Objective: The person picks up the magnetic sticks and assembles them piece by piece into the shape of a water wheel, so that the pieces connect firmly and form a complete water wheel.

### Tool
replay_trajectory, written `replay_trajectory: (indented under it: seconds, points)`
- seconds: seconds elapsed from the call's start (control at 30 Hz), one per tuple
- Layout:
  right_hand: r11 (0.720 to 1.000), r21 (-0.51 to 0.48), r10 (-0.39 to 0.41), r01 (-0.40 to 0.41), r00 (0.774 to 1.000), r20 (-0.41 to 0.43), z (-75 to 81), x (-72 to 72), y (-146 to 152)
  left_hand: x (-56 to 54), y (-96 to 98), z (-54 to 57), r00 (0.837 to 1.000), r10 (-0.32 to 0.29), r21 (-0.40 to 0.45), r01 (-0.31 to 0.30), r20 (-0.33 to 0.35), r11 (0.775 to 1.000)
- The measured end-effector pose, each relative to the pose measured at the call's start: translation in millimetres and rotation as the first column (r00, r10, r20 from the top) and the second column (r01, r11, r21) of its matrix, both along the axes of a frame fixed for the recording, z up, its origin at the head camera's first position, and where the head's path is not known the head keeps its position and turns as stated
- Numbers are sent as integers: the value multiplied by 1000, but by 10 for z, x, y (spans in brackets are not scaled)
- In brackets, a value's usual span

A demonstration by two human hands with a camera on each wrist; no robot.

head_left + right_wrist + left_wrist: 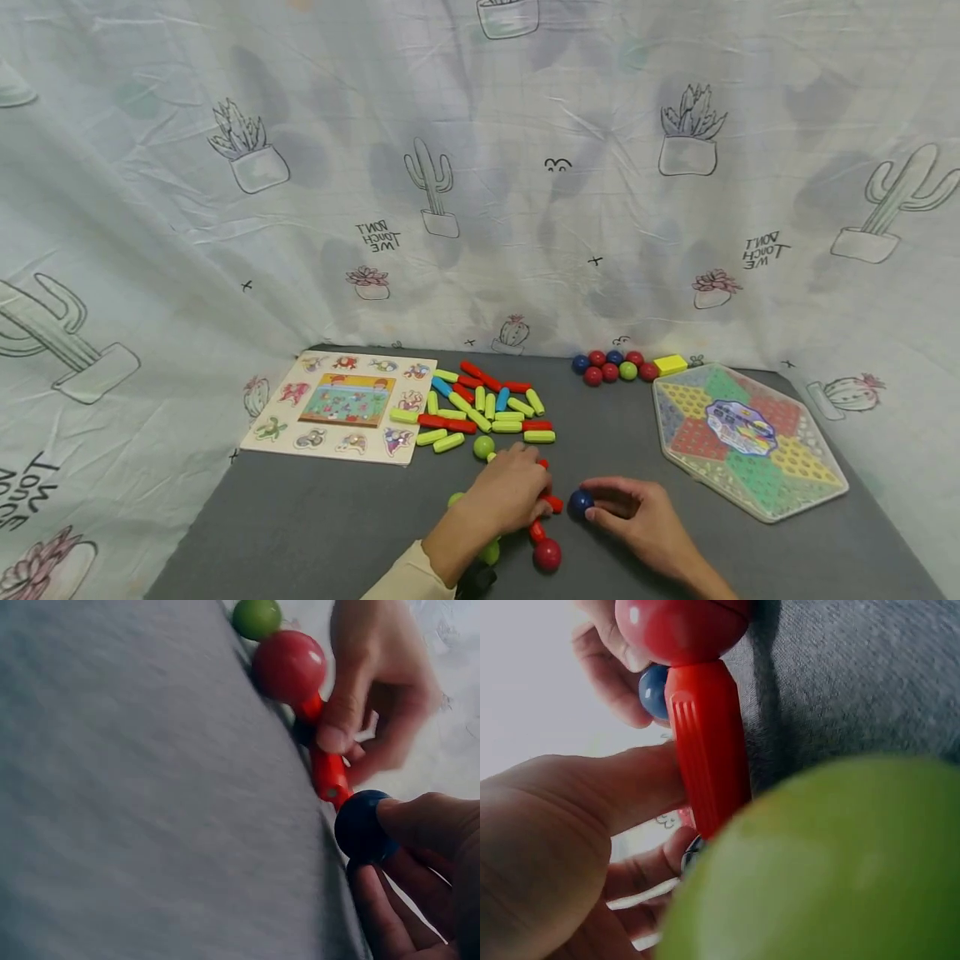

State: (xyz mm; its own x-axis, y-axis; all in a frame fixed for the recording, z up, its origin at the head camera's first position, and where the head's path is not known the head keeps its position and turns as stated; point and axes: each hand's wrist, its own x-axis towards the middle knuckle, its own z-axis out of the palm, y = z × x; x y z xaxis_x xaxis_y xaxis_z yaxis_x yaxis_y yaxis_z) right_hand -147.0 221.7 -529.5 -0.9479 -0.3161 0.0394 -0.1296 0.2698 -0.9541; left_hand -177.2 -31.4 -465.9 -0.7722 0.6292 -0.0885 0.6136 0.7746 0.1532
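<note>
Surface: grey cloth tabletop (615, 442) spreads between your right hand (641, 517) and the flat hexagonal star-patterned board (757, 450), well off to its right. Beyond your left hand (508, 490), yellow-green, red and blue plastic rods (472, 412) crowd near; the printed white fabric backdrop (480, 208) rises past the far edge.

Views: the head view mostly hides your left grip; the right wrist view shows thumb and fingers pinching a red plastic rod (328, 769). Your left wrist view shows a glossy red ball (682, 626) joined to another red rod (709, 742).

Pose: hands near each other, apart; left back-up, right sideways, thumb and fingers gripping a shiny blue ball (581, 503) on its left. Ball-to-rod contact: cannot tell.
</note>
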Motion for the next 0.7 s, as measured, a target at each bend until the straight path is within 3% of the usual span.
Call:
replay_trajectory:
  seconds: [0.1,0.3,0.5,0.7]
  points:
    - [1000,13,-9,10,1000,-3,-20,43,-29,-11,22,-7,1000,-15,9,15,18,1000]
    - [1000,8,-18,18,999,-36,-47,59,-51,-31,33,-37,994,-107,70,105,23,992]
    - [1000,-6,1,-1,999,-42,-38,84,-90,-25,4,-60,992,-125,104,124,12,987]
    - [999,-44,14,-18,995,-102,-28,107,-123,-21,-47,-84,989,-145,147,146,-18,978]
